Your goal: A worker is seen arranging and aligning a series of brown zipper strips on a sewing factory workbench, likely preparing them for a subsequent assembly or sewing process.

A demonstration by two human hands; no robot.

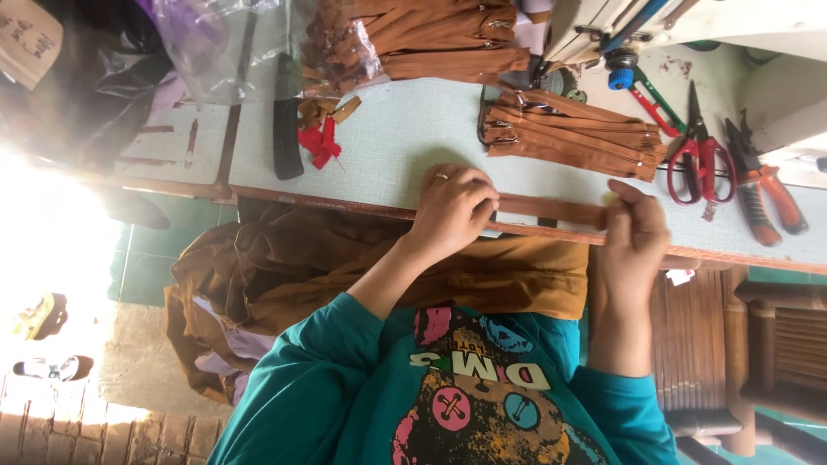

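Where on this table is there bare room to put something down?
The widest bare patch of the table lies between the red scrap and the brown strips, above the left hand. It is crowded on the other side, around the red scissors and pliers, near the right hand.

A clear plastic bag (215, 47) lies crumpled at the table's far edge, beside a tan card (28, 39).

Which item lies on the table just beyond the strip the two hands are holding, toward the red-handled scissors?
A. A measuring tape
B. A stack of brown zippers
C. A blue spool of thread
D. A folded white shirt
B. A stack of brown zippers lies on the table between the held brown strip and the red-handled scissors.
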